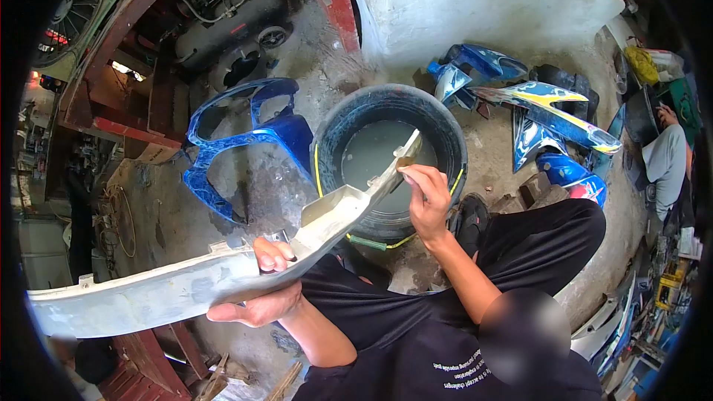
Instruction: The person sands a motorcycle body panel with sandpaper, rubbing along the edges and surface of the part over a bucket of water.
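A long grey-white plastic panel (148,293) with tabs along its edge runs from the lower left up to the bucket. My left hand (260,293) is wrapped round its middle, thumb below and fingers over the upper edge. At the panel's narrow far end, my right hand (427,200) is closed on a small brownish piece pressed to the edge; most of that piece is hidden by the fingers. Below this end stands a round black bucket (327,122) holding cloudy grey water (375,152).
A blue plastic frame (290,134) lies left of the bucket. Blue, white and yellow panels (546,108) lie to the right. Behind stands a white wall block (475,7). Another person's grey sleeve (666,167) shows at far right, near cluttered parts.
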Motion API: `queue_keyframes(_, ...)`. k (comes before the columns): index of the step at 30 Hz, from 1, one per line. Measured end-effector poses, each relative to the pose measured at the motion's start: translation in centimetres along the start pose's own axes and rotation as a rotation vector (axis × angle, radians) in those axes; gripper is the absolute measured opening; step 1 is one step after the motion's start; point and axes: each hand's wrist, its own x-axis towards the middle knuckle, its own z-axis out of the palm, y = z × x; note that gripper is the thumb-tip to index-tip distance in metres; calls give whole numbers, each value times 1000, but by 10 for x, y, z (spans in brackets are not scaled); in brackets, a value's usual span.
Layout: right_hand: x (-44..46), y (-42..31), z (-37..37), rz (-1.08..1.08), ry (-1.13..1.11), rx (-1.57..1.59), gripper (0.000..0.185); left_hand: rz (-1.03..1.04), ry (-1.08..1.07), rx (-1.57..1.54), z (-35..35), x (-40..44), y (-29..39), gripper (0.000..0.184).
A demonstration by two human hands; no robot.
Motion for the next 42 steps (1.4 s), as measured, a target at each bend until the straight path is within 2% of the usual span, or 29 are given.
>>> queue_keyframes(3,2,9,-1,-29,-10,-18,34,-13,-25,65,3,0,-3,97)
queue_keyframes(5,4,12,-1,-20,12,-55,33,-18,60,44,11,-1,-7,95)
queue_keyframes(9,-2,-9,-3,-72,21,20,23,-49,59,72,8,1,-3,93)
queue_keyframes(11,-3,-1,-1,-56,48,-16,23,-50,114,42,9,1,-5,93)
queue_keyframes(13,0,7,0,79,87,-38,24,-53,166,16,11,0,-4,93)
queue_keyframes(18,-6,0,-6,-71,-32,35,27,-30,116,30,11,1,-4,91)
queue_keyframes(20,-3,16,1,131,116,16,24,-39,115,-9,14,0,-5,91)
queue_keyframes(23,2,16,-1,129,142,11,22,-54,132,-29,11,1,-4,91)
queue_keyframes(26,-5,-3,-3,-39,34,41,26,-54,156,4,11,2,-4,91)
queue_keyframes(29,-8,-3,-1,-54,-32,72,24,-32,152,26,13,3,-7,92)
queue_keyframes(31,-3,1,3,130,29,105,23,-13,142,30,14,2,-9,93)
queue_keyframes(33,-2,-3,4,157,39,157,23,-30,68,-38,15,-1,-9,94)
queue_keyframes(36,-3,-26,-3,-15,-144,179,24,-56,1,51,1,-1,-5,96)
queue_keyframes(41,-1,-25,-7,-82,-167,229,25,-85,-17,53,5,-4,-8,99)
queue_keyframes(42,0,-21,-4,-21,-133,224,26,-83,13,54,6,-4,-8,101)
